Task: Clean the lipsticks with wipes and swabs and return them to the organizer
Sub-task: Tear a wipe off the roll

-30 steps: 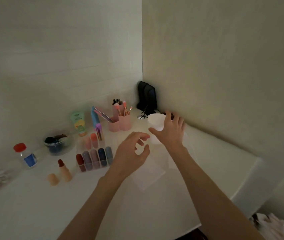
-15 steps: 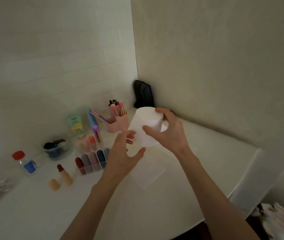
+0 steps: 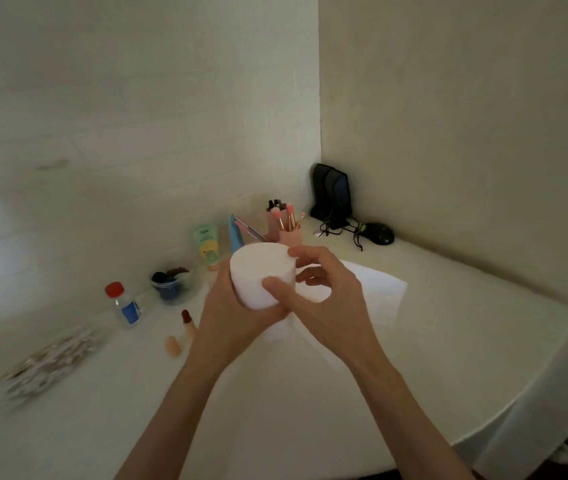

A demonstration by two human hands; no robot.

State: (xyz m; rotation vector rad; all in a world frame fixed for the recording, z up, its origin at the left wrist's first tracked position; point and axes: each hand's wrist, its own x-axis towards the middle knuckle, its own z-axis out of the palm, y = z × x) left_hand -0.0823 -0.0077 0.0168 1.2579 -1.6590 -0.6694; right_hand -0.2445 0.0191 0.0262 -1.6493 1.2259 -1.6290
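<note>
A white paper roll (image 3: pixel 261 273) is held in the air above the white table, tilted with its flat end toward me. My left hand (image 3: pixel 232 320) cups it from below and the left. My right hand (image 3: pixel 324 299) grips its right side with thumb and fingers. A loose white sheet (image 3: pixel 376 289) trails from the roll onto the table behind my right hand. An open dark red lipstick (image 3: pixel 187 322) stands left of my left hand, its beige cap (image 3: pixel 173 346) beside it. The lipstick organizer is hidden behind my hands. A blurred pile of cotton swabs (image 3: pixel 50 362) lies at the far left.
Along the back wall stand a red-capped clear bottle (image 3: pixel 124 304), a small tub of dark items (image 3: pixel 171 285), a green tube (image 3: pixel 207 245), a blue tube (image 3: pixel 235 232) and a pink brush holder (image 3: pixel 286 226). Black speakers (image 3: pixel 332 197) and a black mouse (image 3: pixel 381 233) fill the corner. The table (image 3: pixel 483 358) edge drops off at right.
My right hand picked the white roll up from near the corner and brought it toward me. My left hand rose and closed under it, covering the organizer from view.
</note>
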